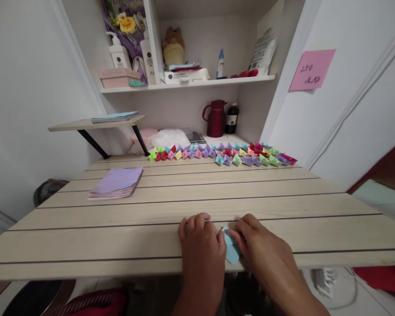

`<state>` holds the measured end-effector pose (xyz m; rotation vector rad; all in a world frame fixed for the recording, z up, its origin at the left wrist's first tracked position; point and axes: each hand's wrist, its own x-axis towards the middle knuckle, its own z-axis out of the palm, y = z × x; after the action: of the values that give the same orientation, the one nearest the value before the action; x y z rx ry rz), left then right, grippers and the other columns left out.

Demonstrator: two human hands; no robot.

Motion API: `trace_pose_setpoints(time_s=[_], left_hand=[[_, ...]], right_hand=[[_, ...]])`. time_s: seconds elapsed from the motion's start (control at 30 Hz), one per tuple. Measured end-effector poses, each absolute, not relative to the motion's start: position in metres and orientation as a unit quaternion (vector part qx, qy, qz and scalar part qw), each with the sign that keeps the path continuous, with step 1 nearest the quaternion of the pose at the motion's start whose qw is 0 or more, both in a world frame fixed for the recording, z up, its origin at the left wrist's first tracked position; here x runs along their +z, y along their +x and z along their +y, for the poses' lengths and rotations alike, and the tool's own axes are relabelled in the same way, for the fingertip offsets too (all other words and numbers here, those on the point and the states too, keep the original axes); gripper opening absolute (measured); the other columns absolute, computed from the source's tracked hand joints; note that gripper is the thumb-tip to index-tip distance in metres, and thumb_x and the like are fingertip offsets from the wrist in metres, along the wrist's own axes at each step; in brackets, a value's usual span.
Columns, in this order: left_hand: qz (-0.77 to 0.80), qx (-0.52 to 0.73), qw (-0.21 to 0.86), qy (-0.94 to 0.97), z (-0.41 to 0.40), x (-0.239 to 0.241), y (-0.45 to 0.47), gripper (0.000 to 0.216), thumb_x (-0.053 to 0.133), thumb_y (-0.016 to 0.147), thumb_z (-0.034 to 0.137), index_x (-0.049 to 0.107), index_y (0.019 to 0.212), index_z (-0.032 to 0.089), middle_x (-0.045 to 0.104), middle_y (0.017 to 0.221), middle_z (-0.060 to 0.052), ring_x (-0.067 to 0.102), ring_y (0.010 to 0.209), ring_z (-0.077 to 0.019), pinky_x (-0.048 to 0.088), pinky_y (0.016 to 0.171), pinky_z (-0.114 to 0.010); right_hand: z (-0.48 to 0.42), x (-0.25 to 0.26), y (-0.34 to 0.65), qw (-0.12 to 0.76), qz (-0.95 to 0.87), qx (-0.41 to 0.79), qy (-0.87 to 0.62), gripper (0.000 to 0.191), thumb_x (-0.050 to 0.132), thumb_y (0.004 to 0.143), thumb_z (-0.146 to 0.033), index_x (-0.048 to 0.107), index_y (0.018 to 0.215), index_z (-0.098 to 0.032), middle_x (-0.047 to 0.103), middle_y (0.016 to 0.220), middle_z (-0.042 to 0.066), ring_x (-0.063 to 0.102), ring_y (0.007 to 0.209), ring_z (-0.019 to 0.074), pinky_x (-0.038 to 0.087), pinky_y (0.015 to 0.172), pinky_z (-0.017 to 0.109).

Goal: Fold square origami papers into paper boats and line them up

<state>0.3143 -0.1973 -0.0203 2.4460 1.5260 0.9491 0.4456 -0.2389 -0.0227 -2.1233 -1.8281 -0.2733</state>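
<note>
A small light blue paper piece point(232, 250) lies at the near edge of the wooden table point(197, 197), partly folded. My left hand point(202, 245) rests on its left side with fingers curled down over it. My right hand point(260, 245) presses on its right side, fingertips pinched at the paper's top corner. Most of the paper is hidden under both hands. A stack of coloured paper squares point(116, 183), purple on top, lies at the left middle of the table. A long row of folded paper shapes point(224, 154) in many colours runs along the table's far edge.
A dark red jug point(215, 117) and a dark bottle point(231, 118) stand at the back. A small side shelf point(95, 123) holds papers. An upper shelf point(187, 83) carries bottles and boxes. A pink note point(311, 69) sticks on the right wall.
</note>
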Motion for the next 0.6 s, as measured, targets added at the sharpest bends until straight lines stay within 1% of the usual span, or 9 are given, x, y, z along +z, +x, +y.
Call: trace_pose_setpoints(time_s=[0.07,0.17,0.27,0.33,0.43,0.5,0.6], left_hand=[[0.5,0.303,0.042,0.811,-0.198,-0.02,0.317,0.01,0.058,0.08,0.011,0.066,0.084,0.016,0.067,0.108,-0.008,0.058,0.106,-0.0254,0.037,0.102,-0.055],[0.502,0.291,0.024,0.814,-0.2,-0.021,0.319,0.02,0.058,0.079,0.009,0.065,0.097,0.014,0.067,0.11,-0.008,0.058,0.107,-0.0255,0.037,0.103,-0.055],[0.501,0.282,0.017,0.818,-0.201,-0.024,0.32,0.027,0.057,0.079,0.008,0.063,0.104,0.015,0.067,0.11,-0.007,0.058,0.107,-0.0254,0.036,0.104,-0.056],[0.499,0.277,0.02,0.821,-0.202,-0.024,0.32,0.027,0.057,0.079,0.008,0.063,0.104,0.017,0.067,0.111,-0.006,0.058,0.107,-0.0255,0.037,0.103,-0.056],[0.5,0.278,0.028,0.82,-0.202,-0.021,0.318,0.026,0.057,0.079,0.009,0.063,0.103,0.018,0.067,0.109,-0.006,0.058,0.107,-0.0254,0.037,0.103,-0.055],[0.502,0.278,0.035,0.819,-0.2,-0.018,0.317,0.024,0.058,0.079,0.009,0.063,0.1,0.019,0.067,0.111,-0.006,0.058,0.108,-0.0256,0.037,0.103,-0.055],[0.505,0.27,0.045,0.819,-0.195,-0.013,0.312,0.011,0.064,0.077,0.014,0.064,0.087,0.019,0.066,0.115,-0.006,0.057,0.11,-0.0272,0.037,0.103,-0.054]], right_hand=[[-0.24,-0.023,0.445,0.16,-0.635,-0.108,-0.748,0.022,0.05,0.093,-0.038,0.057,0.079,-0.024,0.063,0.083,0.0,0.065,0.062,0.0196,0.028,0.045,0.028],[-0.241,-0.024,0.444,0.169,-0.624,-0.113,-0.755,0.022,0.054,0.091,-0.041,0.054,0.078,-0.024,0.062,0.077,-0.001,0.065,0.063,0.0204,0.029,0.045,0.027],[-0.242,-0.025,0.446,0.189,-0.629,-0.092,-0.749,0.015,0.054,0.09,-0.039,0.054,0.083,-0.025,0.063,0.082,-0.002,0.064,0.063,0.0189,0.032,0.045,0.027],[-0.244,-0.025,0.449,0.215,-0.642,-0.073,-0.732,0.008,0.052,0.091,-0.035,0.055,0.092,-0.027,0.064,0.09,-0.002,0.065,0.066,0.0176,0.036,0.047,0.026],[-0.248,-0.025,0.456,0.252,-0.666,-0.052,-0.7,0.015,0.046,0.094,-0.03,0.054,0.106,-0.028,0.063,0.101,0.001,0.066,0.072,0.0165,0.042,0.052,0.026],[-0.25,-0.024,0.458,0.252,-0.692,-0.043,-0.675,0.021,0.042,0.094,-0.025,0.057,0.109,-0.029,0.062,0.101,0.002,0.064,0.072,0.0158,0.044,0.055,0.025],[-0.251,-0.022,0.458,0.232,-0.725,-0.056,-0.646,0.029,0.042,0.092,-0.019,0.064,0.105,-0.033,0.062,0.091,0.001,0.061,0.067,0.0152,0.039,0.053,0.024]])
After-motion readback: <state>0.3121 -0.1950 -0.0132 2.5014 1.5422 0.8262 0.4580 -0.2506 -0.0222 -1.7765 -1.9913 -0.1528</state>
